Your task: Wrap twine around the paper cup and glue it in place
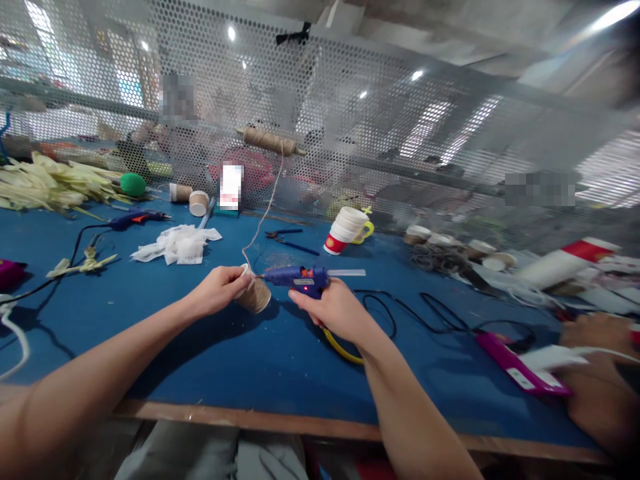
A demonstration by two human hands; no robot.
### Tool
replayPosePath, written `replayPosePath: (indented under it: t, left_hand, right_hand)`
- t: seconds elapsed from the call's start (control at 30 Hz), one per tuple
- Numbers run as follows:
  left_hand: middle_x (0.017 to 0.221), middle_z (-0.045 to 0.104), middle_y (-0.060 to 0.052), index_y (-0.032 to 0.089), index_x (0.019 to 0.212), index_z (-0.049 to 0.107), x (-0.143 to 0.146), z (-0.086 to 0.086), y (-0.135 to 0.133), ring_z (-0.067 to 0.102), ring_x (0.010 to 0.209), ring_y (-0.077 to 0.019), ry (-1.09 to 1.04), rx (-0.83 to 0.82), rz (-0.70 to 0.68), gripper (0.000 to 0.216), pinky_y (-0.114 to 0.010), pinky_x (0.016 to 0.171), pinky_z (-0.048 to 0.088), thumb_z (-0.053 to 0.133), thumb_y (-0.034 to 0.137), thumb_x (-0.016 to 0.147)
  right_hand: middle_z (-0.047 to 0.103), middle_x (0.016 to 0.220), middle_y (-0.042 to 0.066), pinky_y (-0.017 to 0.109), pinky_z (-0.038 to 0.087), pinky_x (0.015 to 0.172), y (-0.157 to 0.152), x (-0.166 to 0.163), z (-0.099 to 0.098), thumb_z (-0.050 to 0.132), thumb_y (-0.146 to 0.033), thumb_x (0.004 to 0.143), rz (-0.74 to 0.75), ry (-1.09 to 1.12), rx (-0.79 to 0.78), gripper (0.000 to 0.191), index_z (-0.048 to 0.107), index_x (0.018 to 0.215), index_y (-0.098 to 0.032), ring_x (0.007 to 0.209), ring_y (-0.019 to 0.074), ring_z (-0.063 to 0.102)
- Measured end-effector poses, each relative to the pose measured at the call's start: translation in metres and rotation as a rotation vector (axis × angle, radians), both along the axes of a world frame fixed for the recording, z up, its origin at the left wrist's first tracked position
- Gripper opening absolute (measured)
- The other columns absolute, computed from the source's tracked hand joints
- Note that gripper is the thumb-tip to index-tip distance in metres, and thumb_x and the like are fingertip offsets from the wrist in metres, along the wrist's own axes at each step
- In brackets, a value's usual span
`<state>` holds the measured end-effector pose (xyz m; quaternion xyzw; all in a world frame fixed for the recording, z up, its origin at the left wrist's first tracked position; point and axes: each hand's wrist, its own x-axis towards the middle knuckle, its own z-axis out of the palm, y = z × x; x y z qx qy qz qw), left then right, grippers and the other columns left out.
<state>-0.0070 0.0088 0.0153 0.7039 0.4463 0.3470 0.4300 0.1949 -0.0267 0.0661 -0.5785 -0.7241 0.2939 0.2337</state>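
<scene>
Cup, partly wound w/ twine, held just above the blue surface, approx. centre. Long axis oblique: white end up & to the L, under the fingers; brown wound end down & to the R. L hand pinches the white end btwn thumb & fingers. Twine rises from the cup, up & slightly R, to a spool mounted approx. horiz. at the perforated screen.

Glue gun, blue, in R hand, fingers wrapped round the grip. Its long axis lies approx. horiz.; nozzle points L at the cup's upper part (contact vs. small gap: cannot tell); clear glue stick projects from the rear, to the R. Red light lit on the body. Yellow loop below R hand.

Beyond the cup: pliers, handles apart; to their R, stacked paper cups, tilted. To the L: crumpled white material, 2nd glue gun, 2 brown-wrapped cups, green ball, pale strips. Far R: purple device nr. a co-worker's hand, blurred.
</scene>
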Motion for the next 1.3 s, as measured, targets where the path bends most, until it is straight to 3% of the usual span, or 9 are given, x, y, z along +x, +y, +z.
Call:
replayPosePath:
  t: [0.67, 0.8, 0.93, 1.07, 1.17, 1.3]
  left_hand:
    - [0.063, 0.056, -0.001, 0.009, 0.072, 0.059, -0.002, -0.002, 0.001, 0.047, 0.060, -0.0121, 0.019, 0.041, -0.055, 0.041, -0.021, 0.057, 0.038, 0.039, 0.045, 0.074]
    - [0.067, 0.054, -0.001, 0.009, 0.078, 0.059, -0.002, -0.001, -0.001, 0.046, 0.062, -0.0115, -0.002, 0.041, -0.067, 0.041, -0.021, 0.060, 0.037, 0.037, 0.043, 0.077]
    - [0.067, 0.051, -0.001, 0.009, 0.080, 0.058, -0.001, 0.001, -0.002, 0.042, 0.062, -0.0104, -0.023, 0.035, -0.069, 0.040, -0.021, 0.060, 0.035, 0.036, 0.042, 0.078]
    - [0.063, 0.048, 0.000, 0.009, 0.077, 0.058, -0.002, 0.000, 0.000, 0.039, 0.060, -0.0098, 0.005, 0.061, -0.029, 0.039, -0.021, 0.058, 0.032, 0.038, 0.042, 0.077]
    - [0.063, 0.048, 0.000, 0.009, 0.077, 0.059, -0.002, 0.000, 0.000, 0.039, 0.060, -0.0100, 0.004, 0.067, -0.026, 0.039, -0.021, 0.058, 0.032, 0.038, 0.042, 0.077]
    - [0.065, 0.049, -0.001, 0.009, 0.080, 0.059, -0.001, -0.001, 0.000, 0.040, 0.060, -0.0106, 0.001, 0.058, -0.011, 0.042, -0.021, 0.058, 0.033, 0.037, 0.044, 0.076]
  right_hand:
    - [0.044, 0.035, -0.002, 0.023, 0.038, 0.045, 0.000, 0.003, -0.001, 0.052, -0.039, 0.071, 0.032, 0.018, -0.021, 0.034, 0.045, 0.046, -0.016, 0.037, 0.0091, 0.044]
    - [0.043, 0.036, -0.004, 0.021, 0.035, 0.041, 0.008, 0.008, -0.005, 0.052, -0.039, 0.071, -0.021, 0.106, -0.056, 0.030, 0.051, 0.053, -0.014, 0.035, 0.0074, 0.041]
    - [0.045, 0.040, -0.004, 0.019, 0.033, 0.039, 0.023, 0.019, -0.007, 0.056, -0.032, 0.069, -0.075, 0.354, -0.093, 0.020, 0.057, 0.067, -0.012, 0.036, 0.0056, 0.040]
    - [0.055, 0.057, 0.000, 0.018, 0.039, 0.042, 0.047, 0.032, -0.010, 0.060, -0.023, 0.065, -0.226, 0.589, -0.134, 0.013, 0.057, 0.071, -0.012, 0.048, 0.0069, 0.048]
    - [0.054, 0.056, 0.000, 0.017, 0.037, 0.039, 0.068, 0.038, -0.016, 0.060, -0.019, 0.066, -0.371, 0.541, -0.138, 0.008, 0.054, 0.066, -0.013, 0.046, 0.0063, 0.046]
    - [0.053, 0.050, 0.001, 0.018, 0.037, 0.039, 0.092, 0.041, -0.029, 0.059, -0.015, 0.068, -0.414, 0.410, -0.129, 0.010, 0.053, 0.060, -0.013, 0.040, 0.0054, 0.043]
